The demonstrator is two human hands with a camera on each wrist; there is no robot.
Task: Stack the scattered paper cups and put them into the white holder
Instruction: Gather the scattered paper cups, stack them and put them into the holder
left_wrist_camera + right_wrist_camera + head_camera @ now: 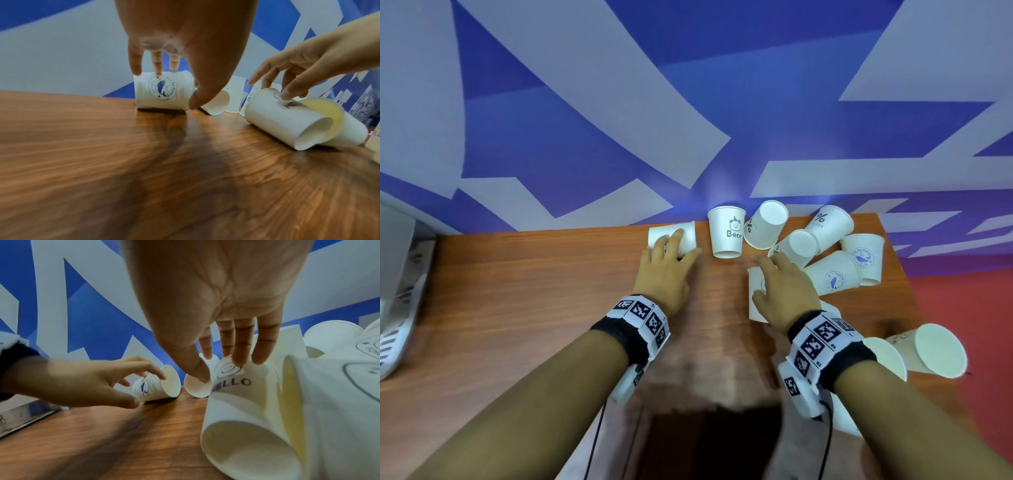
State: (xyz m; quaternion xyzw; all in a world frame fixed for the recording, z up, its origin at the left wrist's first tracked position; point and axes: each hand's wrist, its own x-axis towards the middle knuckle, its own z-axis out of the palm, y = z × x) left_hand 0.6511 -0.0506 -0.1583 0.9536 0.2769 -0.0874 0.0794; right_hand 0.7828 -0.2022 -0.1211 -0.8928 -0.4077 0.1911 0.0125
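A white paper cup with a blue whale logo (686, 236) (162, 91) (147, 388) lies on its side at the back of the wooden table (517, 308). My left hand (681, 248) (175, 89) spans it, fingertips on its top and thumb by its rim. A second cup, printed HELLO (756, 308) (275, 123) (236, 404), lies on its side to the right. My right hand (763, 277) (222, 369) pinches it near its base, thumb on one side and fingers on the other. Both cups rest on the table.
A Bear cup (726, 236) stands between my hands. Several more cups (832, 270) lie piled at the back right, and another (938, 349) lies at the table's right edge above red floor (969, 291). A grey-white object (400, 291) sits at the far left.
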